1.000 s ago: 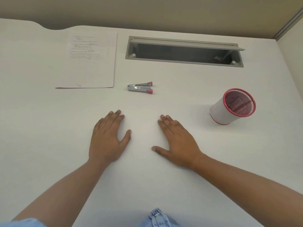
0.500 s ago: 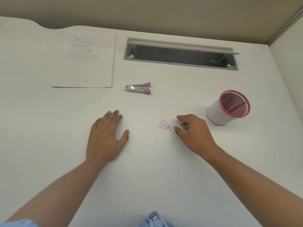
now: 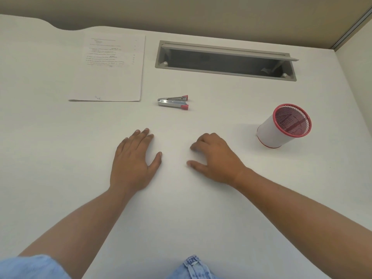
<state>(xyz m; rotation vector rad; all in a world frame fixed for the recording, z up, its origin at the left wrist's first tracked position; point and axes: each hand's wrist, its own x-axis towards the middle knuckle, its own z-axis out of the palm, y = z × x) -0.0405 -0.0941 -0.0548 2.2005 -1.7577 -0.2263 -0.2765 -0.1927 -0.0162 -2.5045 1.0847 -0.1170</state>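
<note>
Left hand (image 3: 132, 164) lay flat on the counter (image 3: 60, 158), palm down, fingers straight and together, thumb out, holding nothing. Right hand (image 3: 215, 158) rested beside it, toward the near edge, with fingers curled under and thumb straight. We could not tell whether anything sat beneath those fingers. The silver stapler (image 3: 173, 102) lay on its side past both hands, about mid-counter, its pink-tipped ends apart and untouched. The mesh cup (image 3: 269, 133) stood toward the right edge, clear of the right hand. Risks, as we judged them: the stapler was smooth metal on a smooth top, so a grab at the pink tips could send it skidding or snap it shut on a fingertip. The cup looked light, and a wide swing of the right forearm could tip it and send it rolling to the right edge. Anything small under the curled fingers would scatter if that hand dragged. The printed sheet (image 3: 112, 77) near the far left corner lay loose, and a careless left sweep could shove it off. Writing: the sheet carried several typed lines and a scribble at its lower margin, all too small to read. We saw no brand or label on the stapler or cup. A grey cable trough (image 3: 221, 49) ran along the far edge.
</note>
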